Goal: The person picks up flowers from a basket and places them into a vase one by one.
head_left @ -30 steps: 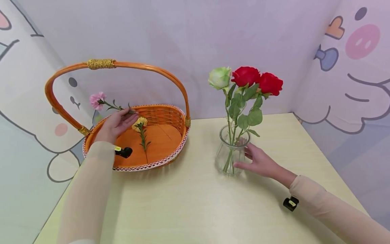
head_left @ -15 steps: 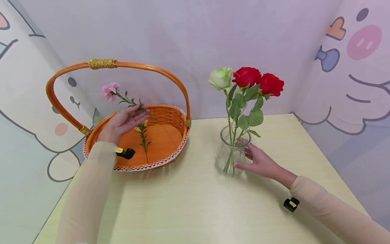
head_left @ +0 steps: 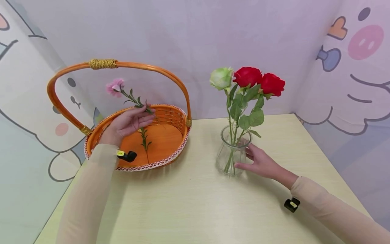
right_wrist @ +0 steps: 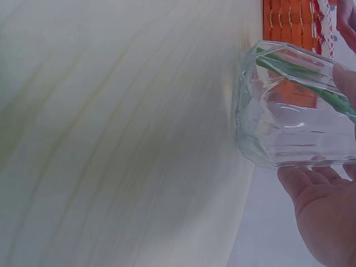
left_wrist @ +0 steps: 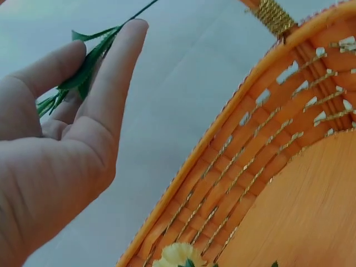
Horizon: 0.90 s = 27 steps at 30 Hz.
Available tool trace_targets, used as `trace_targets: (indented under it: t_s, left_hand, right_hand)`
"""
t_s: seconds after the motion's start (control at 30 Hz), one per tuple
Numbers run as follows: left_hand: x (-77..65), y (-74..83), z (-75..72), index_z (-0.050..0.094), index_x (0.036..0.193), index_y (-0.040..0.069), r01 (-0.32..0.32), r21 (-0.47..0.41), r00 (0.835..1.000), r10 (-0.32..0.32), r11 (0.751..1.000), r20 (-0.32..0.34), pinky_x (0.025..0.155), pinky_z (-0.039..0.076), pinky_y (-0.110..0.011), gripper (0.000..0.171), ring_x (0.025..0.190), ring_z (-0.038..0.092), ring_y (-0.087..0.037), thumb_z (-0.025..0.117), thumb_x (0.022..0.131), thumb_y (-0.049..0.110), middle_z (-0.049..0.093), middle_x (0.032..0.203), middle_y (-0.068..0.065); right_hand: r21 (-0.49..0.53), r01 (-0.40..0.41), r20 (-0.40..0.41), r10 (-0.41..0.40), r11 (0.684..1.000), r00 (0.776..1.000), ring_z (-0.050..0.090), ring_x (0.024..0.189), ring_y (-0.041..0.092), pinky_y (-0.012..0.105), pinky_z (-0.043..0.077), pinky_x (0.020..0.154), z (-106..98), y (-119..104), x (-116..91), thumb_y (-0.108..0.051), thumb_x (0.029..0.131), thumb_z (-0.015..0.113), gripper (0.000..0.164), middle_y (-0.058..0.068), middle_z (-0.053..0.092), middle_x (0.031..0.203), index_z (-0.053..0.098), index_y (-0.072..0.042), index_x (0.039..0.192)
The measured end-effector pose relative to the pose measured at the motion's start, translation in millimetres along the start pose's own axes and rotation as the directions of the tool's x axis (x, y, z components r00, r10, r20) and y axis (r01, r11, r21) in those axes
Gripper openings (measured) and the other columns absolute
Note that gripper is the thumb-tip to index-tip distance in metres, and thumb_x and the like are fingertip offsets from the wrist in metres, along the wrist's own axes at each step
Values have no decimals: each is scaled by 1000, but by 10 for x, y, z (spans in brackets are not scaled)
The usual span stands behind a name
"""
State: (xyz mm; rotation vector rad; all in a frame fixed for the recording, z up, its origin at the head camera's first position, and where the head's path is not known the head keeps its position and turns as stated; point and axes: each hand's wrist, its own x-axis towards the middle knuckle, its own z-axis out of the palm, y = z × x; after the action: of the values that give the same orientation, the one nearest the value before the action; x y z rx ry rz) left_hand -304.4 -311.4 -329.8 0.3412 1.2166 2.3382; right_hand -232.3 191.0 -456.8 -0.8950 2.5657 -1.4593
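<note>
In the head view my left hand (head_left: 131, 122) pinches the leafy stem of a pink carnation (head_left: 115, 88) above the orange basket (head_left: 179, 150). Its bloom points up and left; the left wrist view shows the stem (left_wrist: 92, 72) between thumb and fingers. A yellow carnation (left_wrist: 179, 255) lies inside the basket, its bloom mostly hidden behind my hand in the head view. Over to the right, my right hand (head_left: 262, 164) holds the side of a glass vase (head_left: 223, 161), thumb in front and fingers behind. One pale green rose (head_left: 221, 78) and two red roses (head_left: 247, 76) stand in it.
The basket's tall arched handle (head_left: 152, 67) rises above my left hand. Both basket and vase stand on a light wooden table (head_left: 195, 203). A pale backdrop (head_left: 195, 44) borders the table at the back, with cartoon-printed panels at both sides.
My left hand has moved right and slightly up with the pink carnation, now covering the yellow bloom. The right hand keeps its hold on the vase.
</note>
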Motion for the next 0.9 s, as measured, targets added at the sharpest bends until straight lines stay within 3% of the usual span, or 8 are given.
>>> trace_targets:
  t_s: [0.33,0.6,0.77,0.9]
  left_hand:
    - [82,-73,324,67,120,-6,-16,-25,989,20,1000,148,105,45,-51,36,118,65,-37,32,110,-2,66,126,-23]
    - [151,-99,535,65,126,-4,-39,-22,963,44,999,268,105,46,-51,33,117,65,-37,37,109,-1,65,128,-24]
    - [187,-115,590,65,131,-2,-49,27,920,34,998,391,106,46,-52,34,118,65,-36,39,109,-1,64,131,-23]
    - [221,-134,604,63,135,1,-64,99,868,6,993,497,107,46,-52,33,120,64,-35,43,108,1,63,134,-21]
  right_hand:
    - [0,0,2,0,1000,1000,45,137,45,49,45,105,-3,12,-4,-28,85,85,93,20,42,153,29,-8,157]
    - [-5,6,-5,-6,1000,1000,45,136,45,48,45,105,-5,-2,-7,-28,85,85,91,19,42,153,32,-9,156]
    - [0,1,-4,-1,1000,1000,44,137,45,48,44,105,-5,-5,-10,-28,85,85,90,19,41,154,32,-11,156]
    - [3,-5,-3,5,1000,1000,44,137,46,49,44,105,-3,-1,-14,-29,85,85,90,20,41,154,32,-11,156]
